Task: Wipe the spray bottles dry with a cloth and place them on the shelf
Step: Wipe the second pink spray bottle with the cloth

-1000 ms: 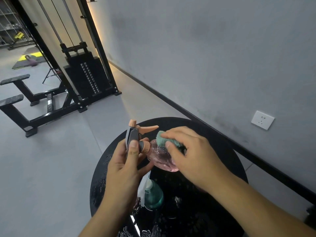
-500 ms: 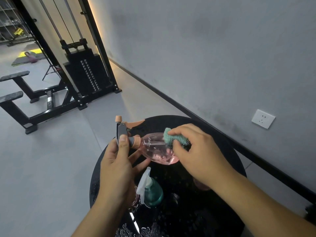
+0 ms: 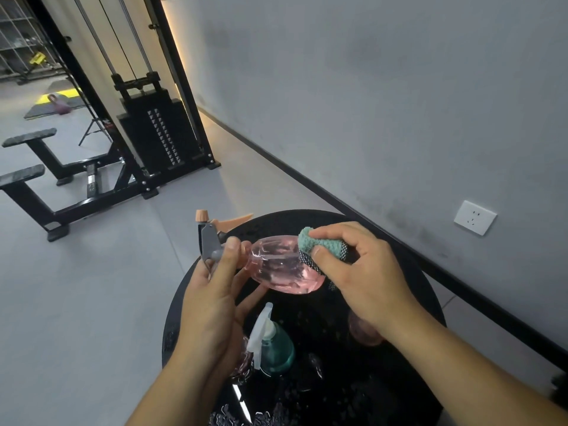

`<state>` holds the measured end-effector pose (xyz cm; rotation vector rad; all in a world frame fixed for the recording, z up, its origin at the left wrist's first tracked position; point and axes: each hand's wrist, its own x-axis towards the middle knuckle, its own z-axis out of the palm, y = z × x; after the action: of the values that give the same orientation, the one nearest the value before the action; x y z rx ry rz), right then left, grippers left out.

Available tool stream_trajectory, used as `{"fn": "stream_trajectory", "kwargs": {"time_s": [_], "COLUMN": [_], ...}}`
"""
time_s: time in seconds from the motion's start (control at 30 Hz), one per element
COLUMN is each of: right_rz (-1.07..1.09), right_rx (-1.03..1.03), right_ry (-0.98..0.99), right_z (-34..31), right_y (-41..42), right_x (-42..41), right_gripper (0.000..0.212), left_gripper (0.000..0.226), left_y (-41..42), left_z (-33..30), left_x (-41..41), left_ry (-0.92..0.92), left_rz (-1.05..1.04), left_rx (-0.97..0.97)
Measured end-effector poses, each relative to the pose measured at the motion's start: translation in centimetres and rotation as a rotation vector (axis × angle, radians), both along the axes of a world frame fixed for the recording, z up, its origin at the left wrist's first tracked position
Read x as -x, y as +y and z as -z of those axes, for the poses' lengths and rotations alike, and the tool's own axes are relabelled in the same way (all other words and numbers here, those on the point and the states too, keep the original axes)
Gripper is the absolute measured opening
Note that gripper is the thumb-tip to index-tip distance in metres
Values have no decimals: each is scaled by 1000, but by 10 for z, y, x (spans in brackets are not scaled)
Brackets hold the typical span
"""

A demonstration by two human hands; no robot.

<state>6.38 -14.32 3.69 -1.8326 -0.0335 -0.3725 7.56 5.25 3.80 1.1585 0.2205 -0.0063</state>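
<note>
A clear pink spray bottle (image 3: 278, 265) with a grey and peach trigger head lies on its side in the air above a round black table (image 3: 408, 305). My left hand (image 3: 212, 305) grips its neck just below the head. My right hand (image 3: 365, 272) pinches a folded teal cloth (image 3: 322, 242) and presses it against the bottle's far end. On the wet tabletop below stands a teal spray bottle (image 3: 273, 348) with a white trigger head. Another pinkish bottle (image 3: 242, 364) shows partly behind my left wrist.
Water drops cover the black tabletop. A pink rounded object (image 3: 364, 332) sits partly hidden under my right forearm. A black cable weight machine (image 3: 153, 133) and bench stand on the grey floor to the left. A grey wall with a white socket (image 3: 475, 217) runs along the right.
The pink bottle has turned and shifted a little left in my left hand. The cloth has slid along its body from the neck end to the base end.
</note>
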Motion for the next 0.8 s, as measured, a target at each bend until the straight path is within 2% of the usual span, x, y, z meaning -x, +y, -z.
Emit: {"fn": "stream_trajectory", "kwargs": {"time_s": [0.1,0.23,0.47,0.8], "right_rz": [-45,-54,-36,23], "right_rx": [-6,-3,-74,-24], "right_ry": [-3,-3,18,-18], "right_z": [0,-2,-2,3], "right_y": [2,1,0,1], "right_x": [3,2,0,1], "right_gripper": [24,22,20,23], "left_gripper": [14,30,11,26], "left_y": [3,10,3,0], "left_z": [0,-2,-7,-4], "left_x": [-2,-7,-4,0], "left_ry": [40,100,148,230], "left_rz": [-4,5,-18,23], "left_rx": [61,154,272,153]}}
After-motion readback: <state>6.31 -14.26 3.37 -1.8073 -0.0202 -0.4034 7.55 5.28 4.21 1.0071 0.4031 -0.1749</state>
